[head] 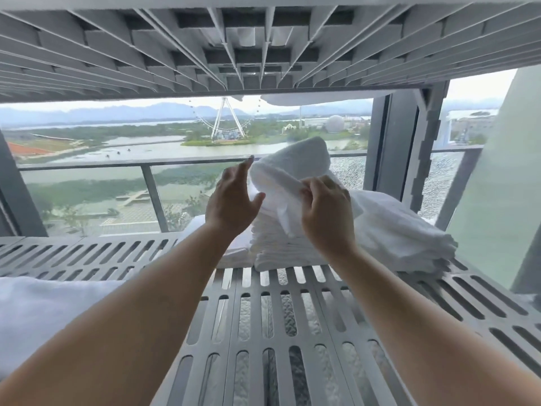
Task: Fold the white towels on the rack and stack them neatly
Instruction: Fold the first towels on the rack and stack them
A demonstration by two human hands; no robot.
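Head view, shelf: a grey slatted rack shelf (263,332) runs across the lower half of the view, with another slatted shelf (205,48) overhead and a glass balcony railing (117,167) beyond.
Head view, towel in hand: a white towel (292,168), partly folded, is held up just above the stack, at about 12 o'clock from the wrists.
Head view, stack: a pile of folded white towels (278,247) sits on the shelf straight ahead, directly under the hands; a second folded pile (404,230) leans beside it at 2 o'clock, touching it.
Head view, loose linen: more white cloth (44,312) lies at 8 o'clock on the shelf, seemingly not yet folded.
Left hand: the left hand (231,200) is spread, its fingers (244,168) extended and the thumb touching the towel's left edge; it supports more than it grips.
Right hand: the right hand (325,209) has its fingers (314,186) closed in a pinch on the towel's near fold.
Step in hand: likely the last fold or squaring-up of this towel before it goes on the pile.
Next move calls for: bringing the edges level, lowering the towel flat onto the front stack with its corners matched to those below, and steadying the pile so it does not slump toward the leaning one.
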